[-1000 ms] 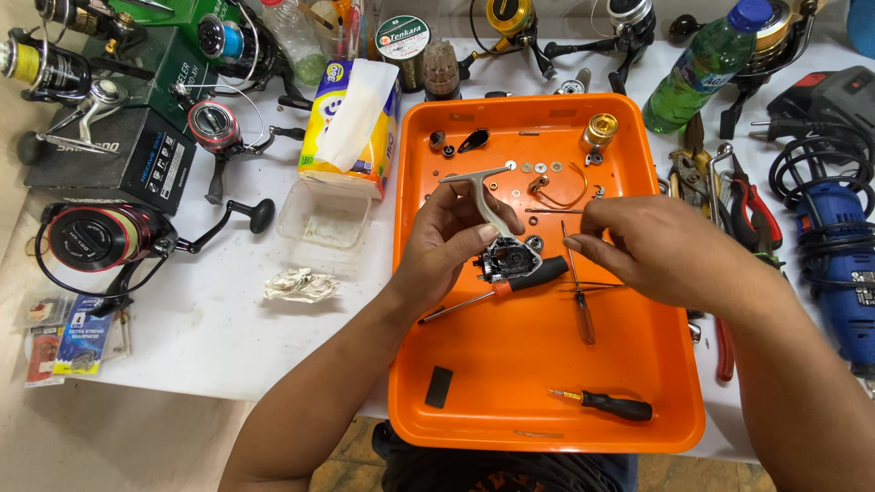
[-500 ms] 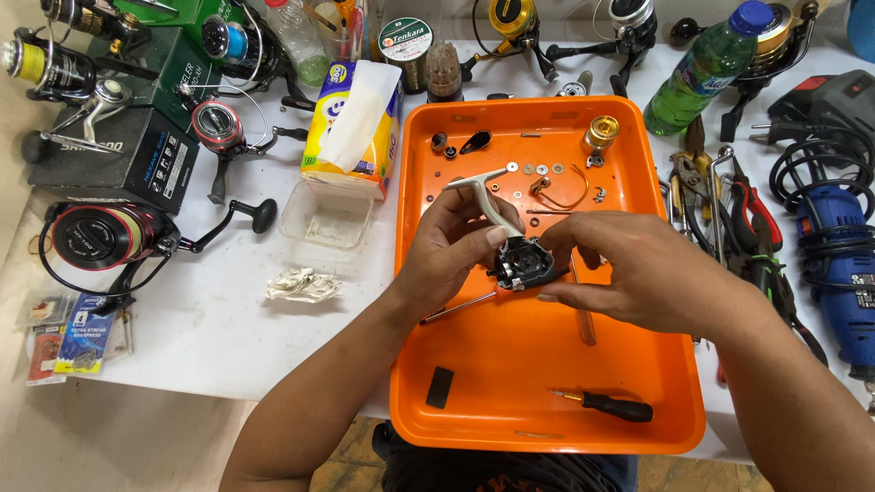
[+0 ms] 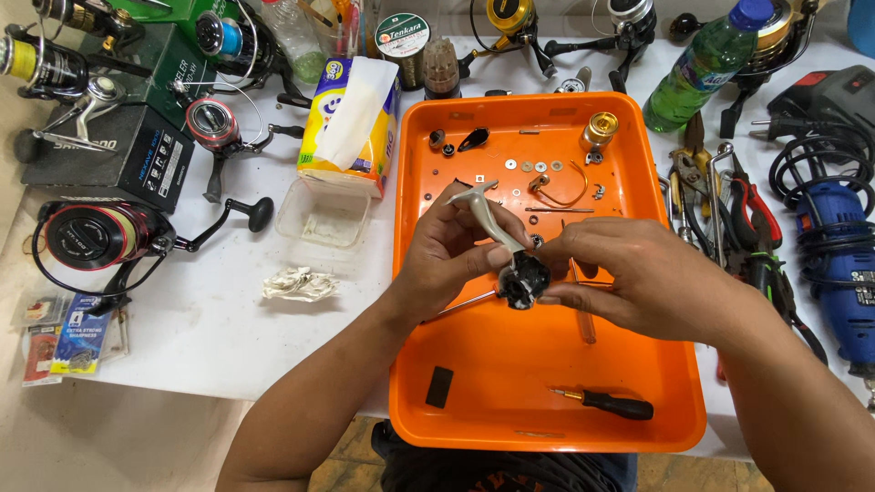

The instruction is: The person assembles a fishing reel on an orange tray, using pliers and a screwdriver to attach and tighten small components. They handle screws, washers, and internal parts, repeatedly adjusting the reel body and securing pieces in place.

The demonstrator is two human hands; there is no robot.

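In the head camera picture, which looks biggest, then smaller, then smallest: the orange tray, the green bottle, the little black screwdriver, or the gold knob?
1. orange tray
2. green bottle
3. black screwdriver
4. gold knob

The reel body held by both hands was left out.

Right hand released screwdriver, now gripping reel body
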